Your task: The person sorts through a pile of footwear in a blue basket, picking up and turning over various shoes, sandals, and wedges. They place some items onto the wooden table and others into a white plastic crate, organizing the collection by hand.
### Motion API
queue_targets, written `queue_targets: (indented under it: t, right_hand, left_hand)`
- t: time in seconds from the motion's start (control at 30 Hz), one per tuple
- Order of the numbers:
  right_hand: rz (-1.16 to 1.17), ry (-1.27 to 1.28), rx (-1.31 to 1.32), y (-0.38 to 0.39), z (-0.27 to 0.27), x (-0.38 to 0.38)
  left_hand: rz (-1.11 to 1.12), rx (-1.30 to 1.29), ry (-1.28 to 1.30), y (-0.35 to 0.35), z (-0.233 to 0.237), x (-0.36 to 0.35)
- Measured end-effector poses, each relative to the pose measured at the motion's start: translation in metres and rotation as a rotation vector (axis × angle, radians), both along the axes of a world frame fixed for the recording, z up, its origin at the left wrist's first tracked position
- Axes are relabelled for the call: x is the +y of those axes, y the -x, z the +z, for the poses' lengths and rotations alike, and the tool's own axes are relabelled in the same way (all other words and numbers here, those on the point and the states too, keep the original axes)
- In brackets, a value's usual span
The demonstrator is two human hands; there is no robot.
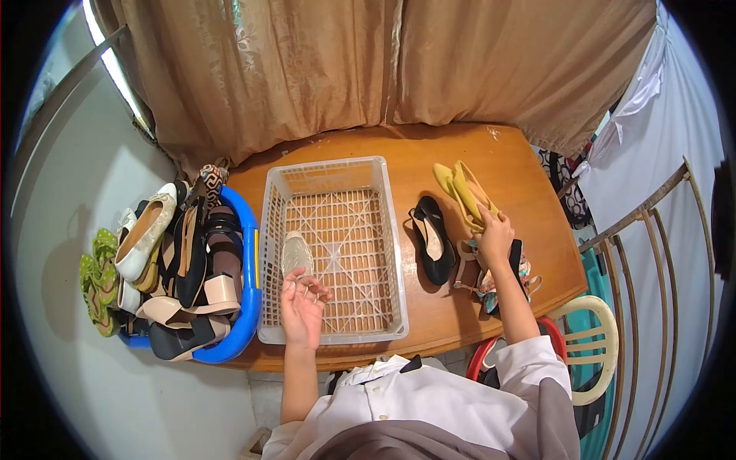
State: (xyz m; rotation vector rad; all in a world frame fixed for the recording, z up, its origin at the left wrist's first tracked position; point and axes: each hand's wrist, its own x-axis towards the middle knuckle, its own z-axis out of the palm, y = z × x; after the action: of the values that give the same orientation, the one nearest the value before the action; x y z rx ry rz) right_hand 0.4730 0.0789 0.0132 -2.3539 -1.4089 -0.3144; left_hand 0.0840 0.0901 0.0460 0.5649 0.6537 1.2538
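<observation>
My right hand is closed on a pair of yellow flat shoes over the right part of the wooden table. Just left of them lies a black shoe, and below my right hand are floral-patterned sandals, partly covered by my forearm. A white plastic crate with a lattice bottom stands at the middle. Inside its left side is a pale, translucent shoe. My left hand is palm up with fingers apart, over the crate's lower left part and near that shoe, holding nothing.
A blue basket heaped with shoes stands at the table's left end, green sandals at its outer side. Brown curtains hang behind the table. A cream chair and a metal rack are at the right.
</observation>
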Motion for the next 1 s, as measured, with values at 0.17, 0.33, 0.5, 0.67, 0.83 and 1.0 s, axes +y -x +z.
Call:
queue_targets:
  t: [0.17, 0.33, 0.5, 0.67, 0.83, 1.0]
  right_hand:
    - [-0.138, 0.17, -0.048, -0.018, -0.05, 0.028]
    - [-0.116, 0.139, -0.274, -0.009, -0.082, 0.048]
    - [-0.091, 0.219, -0.167, -0.002, -0.095, 0.062]
    - [-0.052, 0.363, -0.126, 0.002, -0.109, 0.067]
    - [0.028, 0.701, 0.092, -0.008, -0.079, 0.075]
    - [0.135, 0.469, 0.249, 0.041, -0.02, 0.063]
  left_hand:
    - [0.04, -0.017, 0.048, -0.004, -0.004, -0.003]
    - [0.04, -0.041, 0.055, -0.009, -0.006, -0.002]
    - [0.008, -0.04, 0.067, -0.015, -0.009, -0.001]
    - [-0.01, -0.03, 0.049, -0.012, -0.007, -0.002]
    - [-0.027, -0.039, 0.018, 0.0, -0.005, -0.005]
    - [-0.027, 0.019, -0.051, 0.018, 0.009, -0.016]
